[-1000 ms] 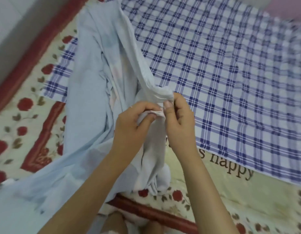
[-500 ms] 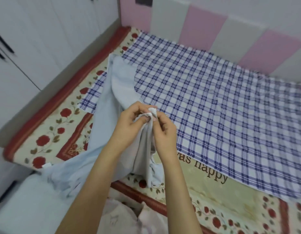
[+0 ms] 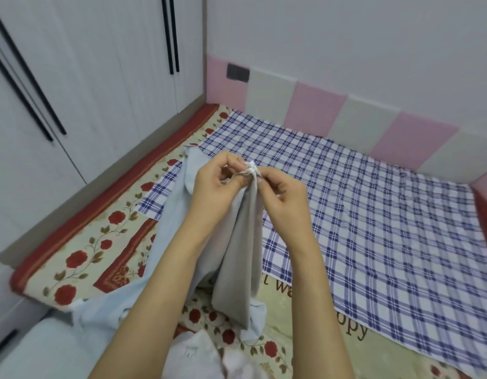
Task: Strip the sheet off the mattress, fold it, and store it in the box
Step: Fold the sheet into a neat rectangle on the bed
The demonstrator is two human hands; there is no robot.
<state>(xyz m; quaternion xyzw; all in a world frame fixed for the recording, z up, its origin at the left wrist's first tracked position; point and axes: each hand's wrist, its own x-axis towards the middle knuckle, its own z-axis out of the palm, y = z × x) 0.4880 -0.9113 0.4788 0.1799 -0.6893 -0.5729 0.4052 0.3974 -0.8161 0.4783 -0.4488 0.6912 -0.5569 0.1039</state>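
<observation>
A pale blue sheet [image 3: 236, 242] hangs bunched from both my hands above the mattress. My left hand [image 3: 217, 187] and my right hand [image 3: 280, 198] pinch its top edge together at one spot, fingertips almost touching. The rest of the sheet trails down to the left, over the mattress edge and toward the floor. Under it lies the mattress [image 3: 81, 253] with a cream cover printed with red roses. A blue and white checked cloth [image 3: 373, 209] is spread flat over most of the mattress. No box is in view.
White wardrobe doors [image 3: 72, 77] with black handles stand close along the left side. A padded pink and cream wall panel [image 3: 346, 116] runs behind the mattress. A white surface [image 3: 31, 351] sits at the lower left below the mattress edge.
My hands have risen with the sheet's edge and the view has tilted up, so the wardrobe and the wall now show. Both hands kept their pinch on the sheet.
</observation>
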